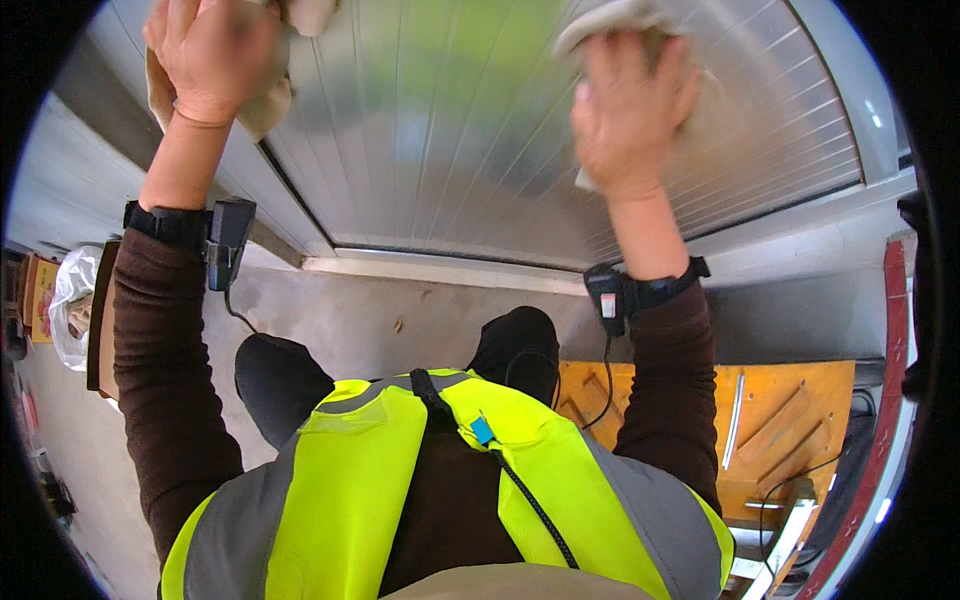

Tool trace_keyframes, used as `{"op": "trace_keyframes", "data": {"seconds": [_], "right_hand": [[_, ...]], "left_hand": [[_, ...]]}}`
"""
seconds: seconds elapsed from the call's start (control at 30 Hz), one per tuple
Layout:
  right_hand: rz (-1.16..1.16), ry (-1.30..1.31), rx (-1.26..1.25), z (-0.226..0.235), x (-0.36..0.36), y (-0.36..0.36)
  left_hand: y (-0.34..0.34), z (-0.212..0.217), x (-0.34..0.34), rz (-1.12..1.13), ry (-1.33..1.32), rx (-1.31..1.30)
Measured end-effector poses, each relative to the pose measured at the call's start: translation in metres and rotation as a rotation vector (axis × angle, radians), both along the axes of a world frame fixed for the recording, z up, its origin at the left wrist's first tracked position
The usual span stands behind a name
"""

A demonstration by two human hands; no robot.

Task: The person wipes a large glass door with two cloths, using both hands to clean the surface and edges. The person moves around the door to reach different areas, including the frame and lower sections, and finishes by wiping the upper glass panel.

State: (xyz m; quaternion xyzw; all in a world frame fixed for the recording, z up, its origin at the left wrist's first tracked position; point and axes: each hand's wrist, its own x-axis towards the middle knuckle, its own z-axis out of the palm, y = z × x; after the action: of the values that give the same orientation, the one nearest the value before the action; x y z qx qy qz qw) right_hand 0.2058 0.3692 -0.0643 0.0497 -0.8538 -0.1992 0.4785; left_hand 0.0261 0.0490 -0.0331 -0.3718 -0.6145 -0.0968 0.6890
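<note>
A ribbed, shiny metal door panel (430, 150) stands in front of me. My right hand (632, 115) presses a beige cloth (605, 18) flat against the panel's right part, its fingers stretched over the fabric and smeared by motion. At the upper left my left hand (205, 65) lies on another beige cloth (265, 112) over the panel's left border. Part of that hand is blurred, and its fingertips run toward the picture's top edge. Each wrist carries a black strap with a small device.
On the right is an orange-brown wooden board (790, 400) with strips and a metal bar on it. A cardboard box (103, 320) and a white plastic bag (75, 305) stand at the left. The panel's sill (450, 268) crosses above the concrete floor (360, 300).
</note>
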Motion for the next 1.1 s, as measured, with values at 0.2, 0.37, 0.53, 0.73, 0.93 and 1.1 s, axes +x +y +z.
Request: {"op": "trace_keyframes", "data": {"seconds": [0.2,0.37,0.53,0.73,0.93,1.1], "right_hand": [[0.160,-0.278,0.366,-0.106,0.004,0.014],[0.141,-0.330,0.483,-0.183,0.003,0.012],[0.152,-0.757,0.806,-0.201,0.009,0.007],[0.303,-0.628,0.543,-0.146,0.011,0.021],[0.252,-0.272,0.467,-0.025,0.007,0.020],[0.252,0.167,0.194,0.096,-0.012,0.012]], "left_hand": [[0.002,0.006,0.013,0.007,0.000,0.012],[0.032,0.021,0.023,-0.376,-0.001,0.259],[0.009,0.014,0.026,0.001,-0.066,0.047],[-0.003,-0.007,0.006,-0.023,-0.125,0.056],[-0.005,-0.003,0.020,0.044,-0.156,0.005],[-0.002,-0.002,0.016,-0.025,-0.015,0.059]]}}
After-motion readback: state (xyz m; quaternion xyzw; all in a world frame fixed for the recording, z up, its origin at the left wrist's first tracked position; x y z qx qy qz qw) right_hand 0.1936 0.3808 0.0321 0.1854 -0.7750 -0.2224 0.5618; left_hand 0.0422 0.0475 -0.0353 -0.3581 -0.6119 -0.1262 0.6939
